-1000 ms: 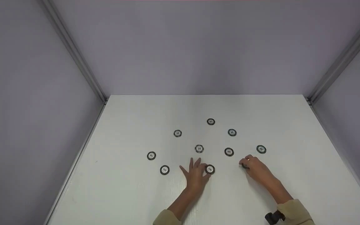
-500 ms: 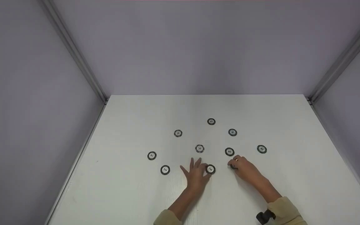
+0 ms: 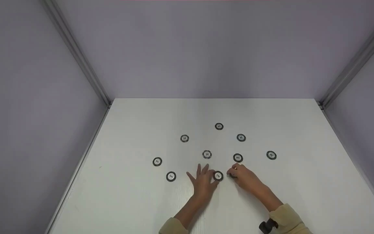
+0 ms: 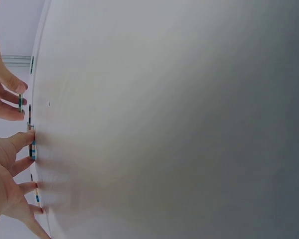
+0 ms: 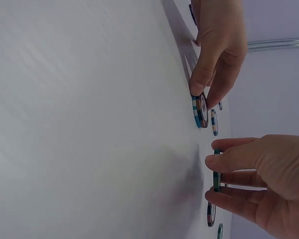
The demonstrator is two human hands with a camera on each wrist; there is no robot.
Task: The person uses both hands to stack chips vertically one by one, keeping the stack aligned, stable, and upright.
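Several black-rimmed round chips lie spread on the white table [image 3: 135,201]. My left hand [image 3: 203,180] rests flat with its fingers spread, and its thumb touches a low stack of chips [image 3: 218,175]. In the right wrist view the left hand's thumb [image 5: 202,82] sits on the edge of that stack [image 5: 199,110]. My right hand [image 3: 240,176] pinches one chip [image 3: 232,174] on edge, just right of the stack. The same held chip [image 5: 217,169] shows between the right hand's thumb and fingers [image 5: 239,159]. The left wrist view shows the held chip [image 4: 20,102] and the stack [image 4: 33,149].
Loose chips lie at the far middle [image 3: 218,126], left [image 3: 184,138] [image 3: 157,161] [image 3: 171,176], centre [image 3: 206,154] and right [image 3: 241,137] [image 3: 237,158] [image 3: 271,155]. Grey walls close in the table on three sides.
My right hand has carried its pinched chip leftward across the table, up to the stack by my left thumb. The left hand and the loose chips have stayed put.
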